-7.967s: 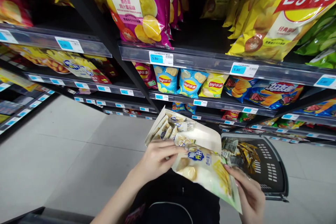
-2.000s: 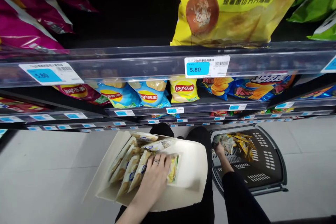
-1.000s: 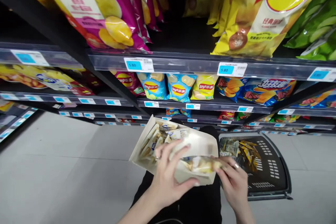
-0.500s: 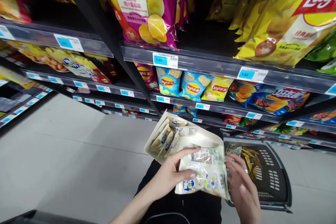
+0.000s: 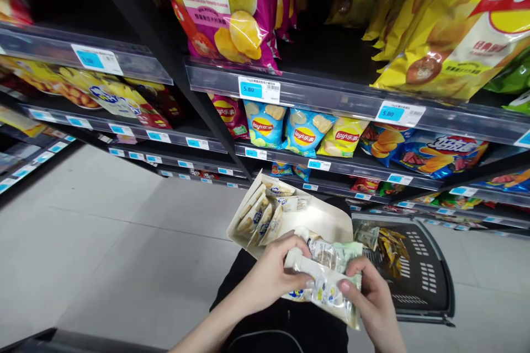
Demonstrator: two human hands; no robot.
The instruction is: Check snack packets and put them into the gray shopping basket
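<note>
Packet (image 5: 327, 287) in left grip (image 5: 278, 269) and right grip (image 5: 371, 293) partly hides carton (image 5: 329, 216).

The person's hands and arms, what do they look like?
Both are human: a bare, slender-fingered left hand and a bare right hand, neither gloved. The bare left forearm shows no sleeve, wristband or cable; little of the right forearm shows, also uncovered.

Price tags (image 5: 259, 90) on shelves (image 5: 327, 97) of chip bags (image 5: 304, 132) show a shop
</note>
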